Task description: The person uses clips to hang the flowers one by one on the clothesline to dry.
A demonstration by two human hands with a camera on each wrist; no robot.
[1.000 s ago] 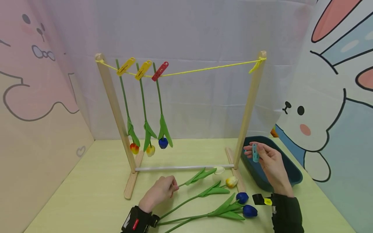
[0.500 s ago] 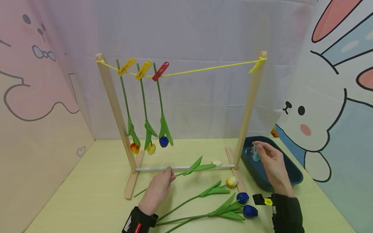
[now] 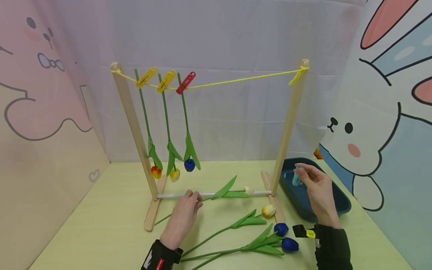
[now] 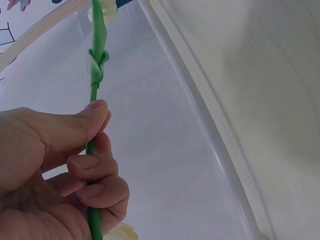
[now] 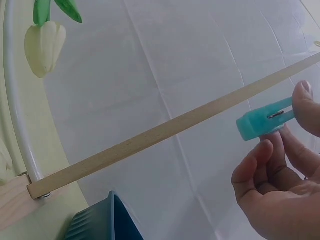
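My left hand (image 3: pixel 183 219) pinches the green stem of a white tulip (image 3: pixel 248 190), lifted just in front of the rack's white bottom rod (image 3: pixel 175 195). In the left wrist view thumb and fingers (image 4: pixel 95 167) wrap the stem (image 4: pixel 93 90), with the pale bloom (image 4: pixel 107 6) at the top. My right hand (image 3: pixel 315 187) holds a teal clothespin (image 3: pixel 296 177) over the dark blue bin (image 3: pixel 341 204); the right wrist view shows the clothespin (image 5: pixel 262 120) between thumb and fingers. The wooden rack (image 3: pixel 289 123) carries a yellow string (image 3: pixel 243 79) with three tulips clipped at its left end.
Three more tulips lie on the green table (image 3: pixel 101 225): one yellow (image 3: pixel 268 211) and two blue (image 3: pixel 281 228) (image 3: pixel 289 244). Two yellow pegs (image 3: pixel 146 77) (image 3: pixel 165 80) and a red peg (image 3: pixel 185 82) hold the hanging stems. Cartoon panels wall in both sides.
My left hand picked the white tulip's stem off the table and raised it toward the rod. My right hand drifted slightly right with the teal clothespin.
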